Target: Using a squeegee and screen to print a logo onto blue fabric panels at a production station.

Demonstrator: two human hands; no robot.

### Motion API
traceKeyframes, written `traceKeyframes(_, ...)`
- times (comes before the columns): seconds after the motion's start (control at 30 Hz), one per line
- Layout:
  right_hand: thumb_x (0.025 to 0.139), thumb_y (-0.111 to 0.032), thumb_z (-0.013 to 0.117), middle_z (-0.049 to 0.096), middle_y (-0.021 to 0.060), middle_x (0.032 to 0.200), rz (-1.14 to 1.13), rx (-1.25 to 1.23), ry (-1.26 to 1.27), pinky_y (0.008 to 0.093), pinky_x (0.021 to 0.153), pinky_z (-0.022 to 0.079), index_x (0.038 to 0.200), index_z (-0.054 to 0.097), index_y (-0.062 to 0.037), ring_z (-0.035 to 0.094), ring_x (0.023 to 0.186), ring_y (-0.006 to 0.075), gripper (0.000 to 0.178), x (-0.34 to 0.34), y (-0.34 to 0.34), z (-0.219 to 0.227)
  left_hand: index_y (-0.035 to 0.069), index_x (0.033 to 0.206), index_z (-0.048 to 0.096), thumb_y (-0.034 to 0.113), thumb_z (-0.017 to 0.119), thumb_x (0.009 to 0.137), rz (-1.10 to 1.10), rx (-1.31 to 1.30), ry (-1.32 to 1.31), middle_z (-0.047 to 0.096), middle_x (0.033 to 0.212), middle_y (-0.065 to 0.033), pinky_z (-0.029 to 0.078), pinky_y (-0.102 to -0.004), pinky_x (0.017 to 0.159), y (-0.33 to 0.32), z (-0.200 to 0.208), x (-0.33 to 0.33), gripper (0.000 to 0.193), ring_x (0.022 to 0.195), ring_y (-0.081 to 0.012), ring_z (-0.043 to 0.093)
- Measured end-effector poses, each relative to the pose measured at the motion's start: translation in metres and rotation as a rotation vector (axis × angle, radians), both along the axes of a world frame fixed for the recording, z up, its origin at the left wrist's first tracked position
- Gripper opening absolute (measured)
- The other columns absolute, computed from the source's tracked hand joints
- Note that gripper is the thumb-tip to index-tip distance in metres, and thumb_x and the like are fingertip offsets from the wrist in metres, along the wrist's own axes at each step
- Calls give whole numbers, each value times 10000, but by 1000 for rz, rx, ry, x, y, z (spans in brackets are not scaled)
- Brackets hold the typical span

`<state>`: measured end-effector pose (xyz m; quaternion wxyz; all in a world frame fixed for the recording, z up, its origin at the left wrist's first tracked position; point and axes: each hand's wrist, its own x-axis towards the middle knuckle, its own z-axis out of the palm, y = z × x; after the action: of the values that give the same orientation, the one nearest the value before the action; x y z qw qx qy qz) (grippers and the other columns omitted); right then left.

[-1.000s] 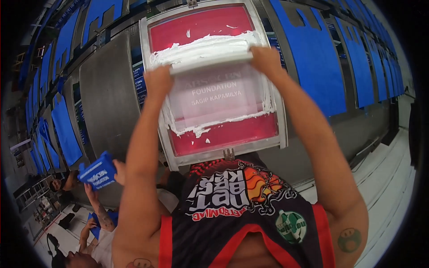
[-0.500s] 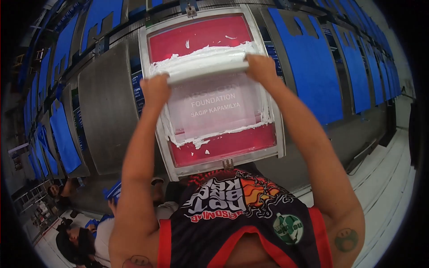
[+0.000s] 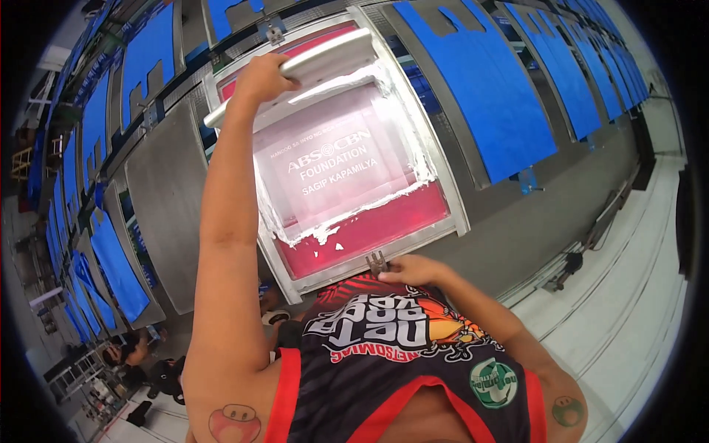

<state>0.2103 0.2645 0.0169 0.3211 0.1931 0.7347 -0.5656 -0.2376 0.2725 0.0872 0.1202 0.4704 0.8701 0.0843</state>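
Note:
A screen-printing frame [image 3: 332, 274] with a pale border lies in front of me. Its mesh is red at the ends and pinkish with white lettering in the middle. White ink [image 3: 423, 171] is smeared round the lettering. My left hand [image 3: 264, 78] grips a long white squeegee [image 3: 336, 56] near its middle, holding it tilted over the far end of the screen. At the near edge, my right hand [image 3: 410, 270] has its fingers closed on a small metal clip [image 3: 377, 263]. What lies under the screen is mostly hidden.
Grey boards carrying blue cut fabric pieces [image 3: 484, 96] stand in a row to the right, with more fabric pieces [image 3: 151, 59] at far left. A bare grey board [image 3: 168, 199] adjoins the screen's left side. People [image 3: 127, 351] are at lower left; white flooring [image 3: 628, 295] is at right.
My right hand has left the squeegee and come down to the clip at the near edge. My left hand has shifted to the squeegee's middle and carried it farther away, uncovering more lettering.

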Motion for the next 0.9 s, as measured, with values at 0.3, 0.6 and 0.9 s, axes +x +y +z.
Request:
traceKeyframes(0.3,863,-220,658,694,83,713,-533,-113,-45,267,505,481,933,705,17,588,485,98,252,15,-22,34,203,1070,692,323,777,688,56,-50,148,693,993,-100,508,-424,828,9,-24,29,409,952,-305,647)
traceKeyframes(0.6,861,-194,648,684,87,678,-535,-46,16,271,504,490,891,709,13,611,491,110,218,24,-40,15,222,1096,681,306,735,707,37,-95,234,692,1001,-97,525,-419,815,-9,-32,54,402,924,-306,657)
traceKeyframes(0.9,843,-196,677,685,70,664,-504,-35,50,265,509,489,823,720,-1,602,494,96,201,24,-31,-25,118,1021,648,72,538,760,40,171,198,641,886,-112,519,-442,660,-111,-69,278,287,812,-323,630)
